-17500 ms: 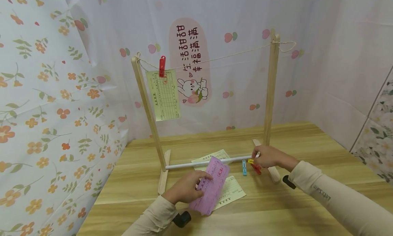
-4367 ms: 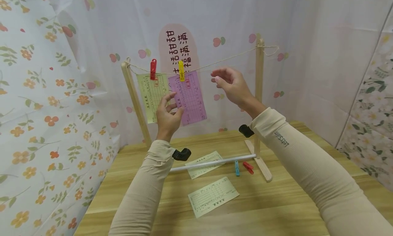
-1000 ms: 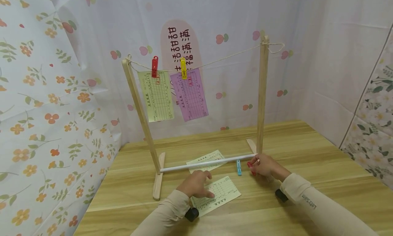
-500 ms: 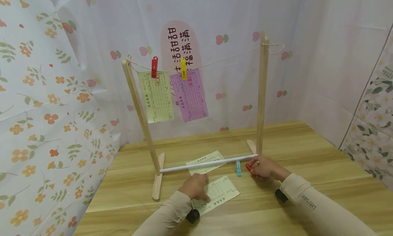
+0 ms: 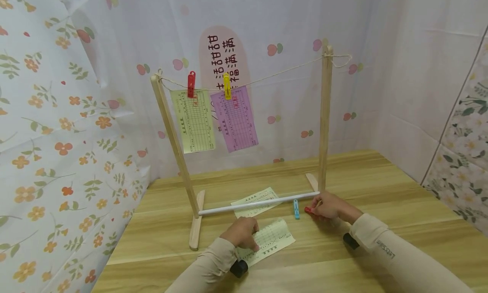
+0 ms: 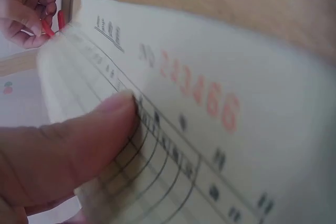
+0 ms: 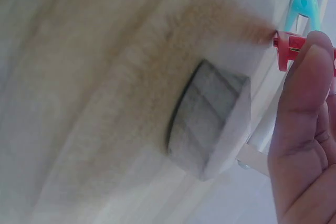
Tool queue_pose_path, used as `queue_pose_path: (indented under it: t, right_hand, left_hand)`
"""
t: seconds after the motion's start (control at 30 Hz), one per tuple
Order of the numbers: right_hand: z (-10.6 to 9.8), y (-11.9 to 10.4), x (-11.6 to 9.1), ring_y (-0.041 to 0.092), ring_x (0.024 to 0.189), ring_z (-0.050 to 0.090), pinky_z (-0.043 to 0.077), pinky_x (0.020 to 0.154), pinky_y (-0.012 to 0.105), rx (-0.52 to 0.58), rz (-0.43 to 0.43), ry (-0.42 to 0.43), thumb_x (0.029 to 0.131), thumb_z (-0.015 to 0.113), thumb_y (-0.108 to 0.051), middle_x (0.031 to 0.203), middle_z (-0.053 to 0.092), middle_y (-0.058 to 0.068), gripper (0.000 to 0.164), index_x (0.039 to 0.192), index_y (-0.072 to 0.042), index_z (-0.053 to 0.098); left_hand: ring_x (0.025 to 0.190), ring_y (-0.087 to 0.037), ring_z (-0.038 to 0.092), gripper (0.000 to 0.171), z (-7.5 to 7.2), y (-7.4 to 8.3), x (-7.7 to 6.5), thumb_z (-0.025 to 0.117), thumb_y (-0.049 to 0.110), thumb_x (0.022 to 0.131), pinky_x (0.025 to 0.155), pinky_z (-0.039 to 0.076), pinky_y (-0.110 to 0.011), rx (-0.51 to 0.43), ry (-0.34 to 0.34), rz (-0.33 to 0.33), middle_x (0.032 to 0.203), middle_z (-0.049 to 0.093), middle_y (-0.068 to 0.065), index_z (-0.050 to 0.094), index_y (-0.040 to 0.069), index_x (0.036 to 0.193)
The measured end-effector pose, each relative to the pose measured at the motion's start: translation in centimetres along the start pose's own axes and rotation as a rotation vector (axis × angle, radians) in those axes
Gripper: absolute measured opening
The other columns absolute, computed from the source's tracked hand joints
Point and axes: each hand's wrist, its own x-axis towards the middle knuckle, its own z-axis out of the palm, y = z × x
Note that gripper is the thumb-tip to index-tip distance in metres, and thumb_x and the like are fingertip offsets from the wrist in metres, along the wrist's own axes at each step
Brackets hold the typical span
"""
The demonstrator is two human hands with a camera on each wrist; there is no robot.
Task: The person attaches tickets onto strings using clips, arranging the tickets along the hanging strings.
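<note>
My left hand (image 5: 240,233) pinches the near side of a pale green printed slip (image 5: 280,239) on the table. The slip bows upward, and in the left wrist view my thumb (image 6: 100,135) lies across its printed face. At the right post's foot, my right hand (image 5: 332,207) holds a red clothespin (image 5: 308,210) between thumb and fingers; its end shows in the right wrist view, the rest covered by the hand. From the string (image 5: 284,71) hang a yellow-green slip (image 5: 198,130) under a red clothespin (image 5: 191,84) and a purple slip (image 5: 241,125) under a yellow clothespin (image 5: 227,86).
A wooden stand has a left post (image 5: 173,136), a right post (image 5: 325,123) and a white crossbar (image 5: 217,209) low between them. Another pale slip (image 5: 248,211) lies beneath the bar. A blue clothespin (image 5: 296,209) rests just left of my right hand.
The purple slip went from my left hand to the string under the yellow clothespin. Since then my left hand has pinched the near slip, bending it up, and my right hand has grasped the red clothespin.
</note>
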Motion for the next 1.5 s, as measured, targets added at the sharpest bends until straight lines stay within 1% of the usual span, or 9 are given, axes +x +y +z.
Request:
queue_pose_path:
  t: [0.17,0.3,0.43,0.5,0.63,0.9,1.03,1.3,1.5]
  right_hand:
    - [-0.3,0.0,0.1,0.016,0.053,0.053,0.046,0.047,0.027,-0.051,-0.015,0.011,0.081,0.055,0.001,0.064,0.057,0.008,0.009,0.088,0.003,0.059]
    - [-0.3,-0.1,0.1,0.014,0.053,0.051,0.043,0.046,0.024,-0.071,-0.011,0.029,0.079,0.056,0.002,0.064,0.056,0.006,0.017,0.095,0.005,0.059]
    - [-0.2,-0.3,-0.1,0.014,0.054,0.051,0.043,0.048,0.025,-0.060,-0.038,0.006,0.078,0.057,0.004,0.066,0.057,0.008,0.015,0.093,0.007,0.060]
    - [-0.2,-0.5,-0.1,0.014,0.056,0.051,0.044,0.049,0.027,-0.057,-0.042,0.003,0.079,0.058,0.005,0.068,0.058,0.008,0.013,0.091,0.007,0.062]
    - [-0.8,-0.9,0.0,0.015,0.056,0.051,0.044,0.047,0.026,-0.065,-0.032,0.036,0.080,0.059,0.006,0.069,0.057,0.007,0.010,0.089,0.005,0.063]
    - [-1.5,-1.4,0.1,0.011,0.051,0.046,0.038,0.042,0.020,-0.054,-0.039,0.024,0.083,0.054,0.007,0.068,0.057,0.011,0.008,0.083,0.003,0.061]
    - [-1.6,-1.5,0.1,0.010,0.051,0.045,0.038,0.043,0.019,-0.087,-0.038,0.035,0.084,0.052,0.005,0.067,0.055,0.008,0.009,0.080,0.001,0.060]
    - [-1.9,-1.7,0.2,0.008,0.050,0.040,0.031,0.043,0.018,-0.079,0.004,0.034,0.079,0.051,0.005,0.074,0.055,0.009,0.011,0.085,0.004,0.060]
    - [-2.1,-1.9,0.1,0.013,0.057,0.045,0.040,0.049,0.024,-0.117,-0.036,0.054,0.084,0.053,0.001,0.075,0.055,0.010,0.006,0.084,0.004,0.058]
  left_hand:
    - [0.077,-0.016,0.050,0.047,0.0,0.0,0.2,0.085,0.013,0.060,0.062,0.045,-0.028,-0.052,0.006,-0.005,0.086,0.053,-0.001,0.056,0.011,0.097]
    - [0.093,-0.024,0.054,0.050,0.0,0.0,0.2,0.082,0.006,0.063,0.070,0.048,-0.030,-0.047,0.027,0.005,0.099,0.057,-0.008,0.055,0.010,0.105]
    - [0.086,-0.020,0.052,0.041,0.0,-0.4,0.1,0.066,-0.010,0.067,0.063,0.045,-0.027,-0.033,0.058,0.033,0.099,0.058,-0.007,0.057,0.011,0.101]
    - [0.080,-0.017,0.051,0.044,-0.1,-0.5,0.0,0.057,-0.015,0.065,0.058,0.041,-0.025,-0.033,0.069,0.055,0.096,0.058,-0.005,0.057,0.013,0.100]
    - [0.090,-0.022,0.056,0.051,-0.7,-0.4,0.2,0.051,-0.019,0.066,0.057,0.039,-0.025,-0.070,0.084,0.101,0.099,0.060,-0.008,0.056,0.014,0.105]
    - [0.099,-0.026,0.055,0.054,-1.4,-0.2,0.2,0.051,-0.017,0.069,0.062,0.040,-0.025,-0.117,0.120,0.186,0.104,0.060,-0.010,0.055,0.017,0.112]
    - [0.103,-0.024,0.054,0.051,-1.5,-0.2,0.2,0.050,-0.015,0.070,0.074,0.044,-0.026,-0.098,0.155,0.234,0.106,0.060,-0.008,0.058,0.016,0.109]
    - [0.112,-0.022,0.050,0.042,-2.0,-0.1,0.4,0.050,-0.013,0.075,0.085,0.045,-0.030,-0.111,0.167,0.261,0.112,0.060,-0.004,0.063,0.014,0.105]
    - [0.112,-0.021,0.051,0.040,-2.4,-0.1,0.6,0.052,-0.011,0.077,0.091,0.044,-0.035,-0.102,0.196,0.300,0.112,0.060,-0.002,0.063,0.014,0.106]
